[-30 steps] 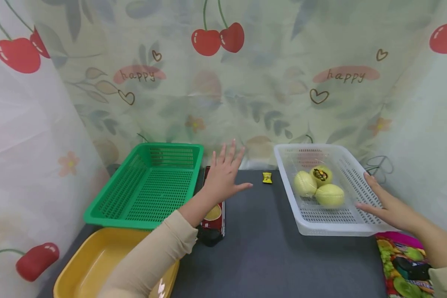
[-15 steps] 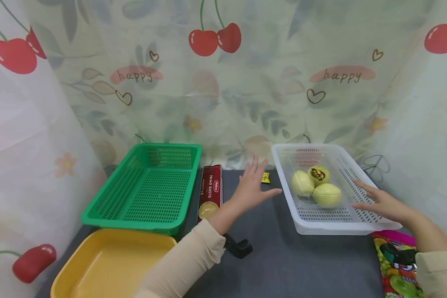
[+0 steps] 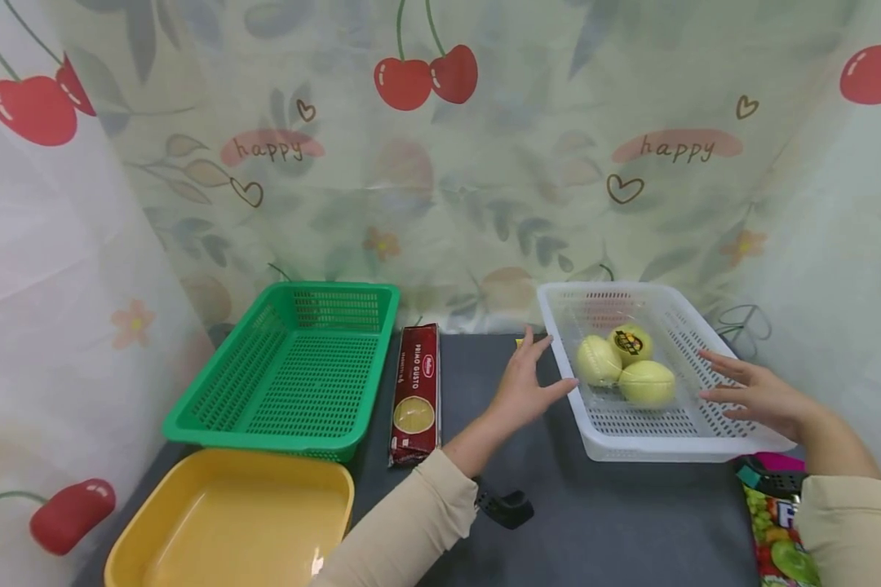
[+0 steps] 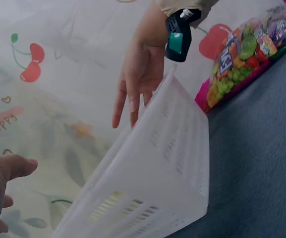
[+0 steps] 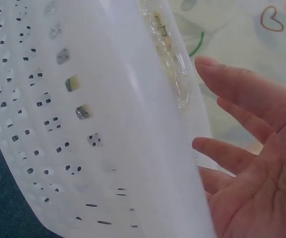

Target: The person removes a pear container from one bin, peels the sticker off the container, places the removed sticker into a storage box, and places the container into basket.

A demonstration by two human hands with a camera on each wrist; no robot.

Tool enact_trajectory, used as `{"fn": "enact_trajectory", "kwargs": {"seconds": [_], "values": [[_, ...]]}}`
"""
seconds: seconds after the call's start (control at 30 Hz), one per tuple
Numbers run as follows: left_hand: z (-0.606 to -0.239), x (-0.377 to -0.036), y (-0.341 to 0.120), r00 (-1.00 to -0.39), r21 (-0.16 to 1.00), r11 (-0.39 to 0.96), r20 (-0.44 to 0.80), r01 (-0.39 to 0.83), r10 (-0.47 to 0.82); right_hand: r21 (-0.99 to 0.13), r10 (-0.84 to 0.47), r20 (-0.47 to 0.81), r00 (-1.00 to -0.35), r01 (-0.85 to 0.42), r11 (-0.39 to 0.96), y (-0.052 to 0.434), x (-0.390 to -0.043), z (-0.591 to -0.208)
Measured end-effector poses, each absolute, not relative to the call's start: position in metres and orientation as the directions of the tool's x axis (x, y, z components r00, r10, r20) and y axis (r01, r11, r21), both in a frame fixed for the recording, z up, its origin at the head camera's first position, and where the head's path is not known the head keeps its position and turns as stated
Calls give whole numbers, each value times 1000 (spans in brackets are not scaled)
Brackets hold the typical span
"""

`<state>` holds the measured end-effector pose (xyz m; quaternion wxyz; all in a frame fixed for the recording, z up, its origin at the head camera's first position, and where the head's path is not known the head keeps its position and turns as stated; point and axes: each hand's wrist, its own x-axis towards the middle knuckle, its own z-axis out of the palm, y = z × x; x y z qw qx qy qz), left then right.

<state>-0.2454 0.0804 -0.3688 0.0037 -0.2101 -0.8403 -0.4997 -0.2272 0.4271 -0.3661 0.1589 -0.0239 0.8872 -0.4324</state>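
Baskets flank a pasta box (image 3: 415, 393): green basket (image 3: 294, 367) and yellow tray (image 3: 227, 522) hold nothing, white basket (image 3: 697, 424) holds three yellowish balls (image 3: 622, 363). Left hand (image 3: 524, 390) and right hand (image 3: 756, 393) bracket it on the surface, fingers spread, gripping nothing.

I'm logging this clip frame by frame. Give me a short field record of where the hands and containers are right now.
left hand: open, at the left wall of the white basket; contact unclear
right hand: open, at the basket's right rim
basket contents: three yellow-green round fruits in clear wrap
green basket: far left
yellow tray: in front of the green basket
pasta box: flat, beside the green basket
snack bag: near right
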Motion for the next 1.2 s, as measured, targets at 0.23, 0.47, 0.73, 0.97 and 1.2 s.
{"fn": "enact_trajectory", "kwargs": {"seconds": [0.23,0.47,0.73,0.97,1.2], "values": [[-382,-239,97,-933,899,326,193,293,305,-793,-149,-264,-953,126,596,432,-229,-373],[-395,-233,113,-930,918,254,231,306,285,-844,-148,-280,-949,169,509,434,-232,-375],[-409,-226,131,-926,922,225,245,314,288,-871,-158,-337,-928,244,427,438,-236,-379],[-412,-222,140,-934,936,200,231,290,273,-893,-167,-363,-917,291,345,439,-237,-384],[-418,-222,143,-941,941,189,230,280,248,-920,-188,-361,-913,315,235,440,-238,-387]]}}
